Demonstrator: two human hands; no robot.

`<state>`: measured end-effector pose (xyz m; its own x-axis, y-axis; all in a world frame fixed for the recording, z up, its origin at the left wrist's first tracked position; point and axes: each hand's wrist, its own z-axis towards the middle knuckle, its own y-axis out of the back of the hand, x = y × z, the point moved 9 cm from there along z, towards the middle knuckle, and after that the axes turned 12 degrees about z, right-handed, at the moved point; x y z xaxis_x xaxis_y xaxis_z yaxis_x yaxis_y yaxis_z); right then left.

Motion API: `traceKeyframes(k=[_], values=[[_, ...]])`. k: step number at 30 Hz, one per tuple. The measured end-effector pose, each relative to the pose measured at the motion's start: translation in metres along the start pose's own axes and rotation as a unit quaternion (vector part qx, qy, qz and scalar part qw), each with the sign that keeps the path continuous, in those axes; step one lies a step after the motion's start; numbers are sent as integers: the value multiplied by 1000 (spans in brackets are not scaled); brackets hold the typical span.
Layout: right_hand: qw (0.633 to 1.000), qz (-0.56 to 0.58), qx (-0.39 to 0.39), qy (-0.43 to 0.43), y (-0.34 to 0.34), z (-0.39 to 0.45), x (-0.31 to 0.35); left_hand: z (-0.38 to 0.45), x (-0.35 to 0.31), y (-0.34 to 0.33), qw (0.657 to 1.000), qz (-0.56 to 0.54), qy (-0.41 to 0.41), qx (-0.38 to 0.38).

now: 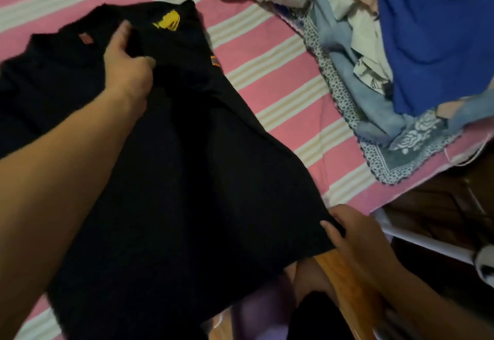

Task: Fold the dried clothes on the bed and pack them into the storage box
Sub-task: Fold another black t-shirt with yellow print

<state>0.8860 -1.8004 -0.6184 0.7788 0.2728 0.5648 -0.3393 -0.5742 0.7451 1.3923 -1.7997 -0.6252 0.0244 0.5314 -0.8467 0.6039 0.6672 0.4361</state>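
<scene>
A black shirt [187,166] with a yellow logo near its collar lies spread across the pink striped bed sheet [280,85]. My left hand [128,64] grips a bunch of the shirt's fabric near the collar. My right hand [350,232] pinches the shirt's lower right corner at the bed's edge. The shirt's bottom hangs over the near edge of the bed. No storage box is in view.
A heap of unfolded clothes [374,45] lies at the upper right, with a blue garment [433,32] on top and a patterned blue-white cloth [409,144] beneath. A white rail [427,243] and dark floor lie beyond the bed's right edge.
</scene>
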Motion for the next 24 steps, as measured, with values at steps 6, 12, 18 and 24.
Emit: traceKeyframes(k=[6,12,18,24], values=[[966,-93,102,220,-78,-71,109,-26,21,116,998,64,2,27],[966,-38,184,178,-199,-76,106,-22,84,149,992,115,9,51],[969,-36,188,154,-189,-90,114,-39,69,181,997,63,-38,2],[951,-13,264,157,-204,-101,137,-50,102,211,996,64,16,-54]])
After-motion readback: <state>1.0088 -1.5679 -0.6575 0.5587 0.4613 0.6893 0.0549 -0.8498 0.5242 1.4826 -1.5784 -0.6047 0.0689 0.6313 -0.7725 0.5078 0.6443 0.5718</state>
